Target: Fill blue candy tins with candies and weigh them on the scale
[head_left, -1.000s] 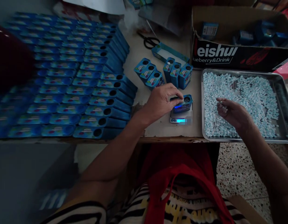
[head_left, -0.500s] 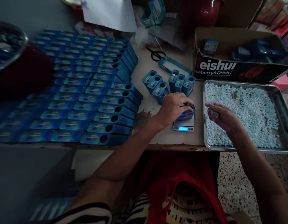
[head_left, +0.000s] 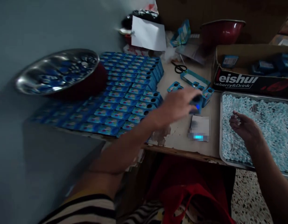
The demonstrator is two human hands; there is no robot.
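Note:
My left hand (head_left: 178, 104) holds a small blue tin (head_left: 197, 105) lifted just above and behind the pocket scale (head_left: 199, 128), whose platform is bare and whose display glows blue. My right hand (head_left: 245, 127) hovers over the left part of the metal tray (head_left: 221, 137) of pale blue tablets (head_left: 270, 124), fingers curled around a few tablets. Loose blue tins (head_left: 175, 87) stand behind my left hand, partly hidden by it.
Rows of flat blue tins (head_left: 125, 99) cover the table's left half, with a metal bowl (head_left: 59, 70) resting on them. A cardboard box (head_left: 248, 79) with more tins stands behind the tray. Scissors (head_left: 180, 67), an open blue lid (head_left: 195, 79), a red bowl (head_left: 222, 31) and paper (head_left: 148, 35) lie at the back.
My left hand has lifted the blue tin off the scale and carried it away from me. The view has swung left and up. My right hand stays over the tray.

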